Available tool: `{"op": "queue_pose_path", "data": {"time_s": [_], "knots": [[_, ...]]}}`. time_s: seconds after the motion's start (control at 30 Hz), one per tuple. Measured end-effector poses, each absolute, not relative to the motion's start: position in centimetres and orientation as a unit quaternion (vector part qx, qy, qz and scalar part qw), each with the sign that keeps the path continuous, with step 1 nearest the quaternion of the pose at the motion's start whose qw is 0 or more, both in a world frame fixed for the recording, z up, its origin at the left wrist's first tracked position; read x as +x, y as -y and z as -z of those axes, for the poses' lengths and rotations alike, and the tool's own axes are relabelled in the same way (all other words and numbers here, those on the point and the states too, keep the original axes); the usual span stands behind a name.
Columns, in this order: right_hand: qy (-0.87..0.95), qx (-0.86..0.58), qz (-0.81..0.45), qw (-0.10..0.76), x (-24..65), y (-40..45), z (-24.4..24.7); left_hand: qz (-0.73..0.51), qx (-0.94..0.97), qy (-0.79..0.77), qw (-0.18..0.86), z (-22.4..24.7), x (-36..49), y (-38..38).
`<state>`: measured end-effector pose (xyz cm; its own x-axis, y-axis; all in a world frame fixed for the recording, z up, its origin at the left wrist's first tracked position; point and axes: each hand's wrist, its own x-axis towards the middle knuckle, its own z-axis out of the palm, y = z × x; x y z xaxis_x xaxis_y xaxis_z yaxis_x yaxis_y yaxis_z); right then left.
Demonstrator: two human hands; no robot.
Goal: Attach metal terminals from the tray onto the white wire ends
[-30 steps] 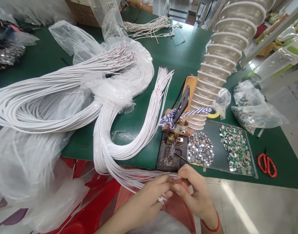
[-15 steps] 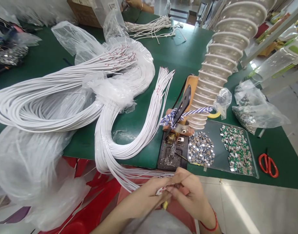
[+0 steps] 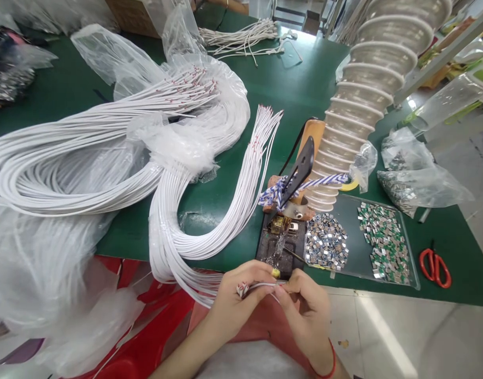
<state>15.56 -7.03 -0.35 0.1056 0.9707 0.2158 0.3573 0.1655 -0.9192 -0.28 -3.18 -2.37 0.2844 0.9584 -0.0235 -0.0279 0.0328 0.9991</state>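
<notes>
My left hand (image 3: pixel 237 300) is closed around several thin white cables (image 3: pixel 186 287), their red-tipped ends showing between thumb and fingers. From that bunch a single white cable (image 3: pixel 261 285) runs across to my right hand (image 3: pixel 308 308), which pinches it; its far end is hidden by the fingers. A small yellow piece (image 3: pixel 275 273) shows just above the left fingertips; its kind is unclear. Both hands are just in front of the table edge, below a dark soldering stand (image 3: pixel 283 247) with a metal fixture and a blue-and-white cord tied around it.
A ribbed clear hose (image 3: pixel 368 89) rises behind the stand. Small metal connectors (image 3: pixel 326 242) and green-and-silver connectors (image 3: pixel 385 242) lie on a tray, with red-handled scissors (image 3: pixel 434 267) to its right. Coiled white cables (image 3: pixel 76 158) and plastic bags cover the left side.
Both hands have risen slightly and drawn apart. The left hand has turned, so the red cable tips and one cable stretched between the hands now show.
</notes>
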Motion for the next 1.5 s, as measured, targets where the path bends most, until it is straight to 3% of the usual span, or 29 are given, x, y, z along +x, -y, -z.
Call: {"op": "queue_pose_path", "data": {"time_s": [0.17, 0.27, 0.43, 0.6, 0.73, 0.97, 1.5], "knots": [[0.6, -0.64, -0.192, 0.439, 19.2, 6.0, -0.3, -0.407, 0.59, -0.415, 0.56, 2.4, -0.4, 1.8], [0.608, -0.697, -0.13, 0.357, 23.2, 4.1, 0.5, -0.372, 0.604, -0.404, 0.578, 2.4, -0.6, 1.2], [0.605, -0.74, -0.107, 0.275, 26.6, 1.7, 2.5, -0.34, 0.609, -0.399, 0.595, 2.2, -0.8, 1.0], [0.555, -0.747, -0.128, 0.344, 25.9, 2.4, 2.2, -0.332, 0.6, -0.404, 0.605, 2.2, -0.8, 0.9], [0.521, -0.691, -0.277, 0.418, 23.5, 4.1, 0.9, -0.333, 0.583, -0.409, 0.618, 2.1, -0.9, 0.7], [0.557, -0.557, -0.477, 0.389, 18.7, 5.0, 0.2, -0.343, 0.563, -0.416, 0.627, 1.4, -0.8, 0.6], [0.549, -0.585, -0.427, 0.417, 17.7, 5.5, 1.7, -0.36, 0.577, -0.481, 0.554, 1.5, 0.2, 1.5]]}}
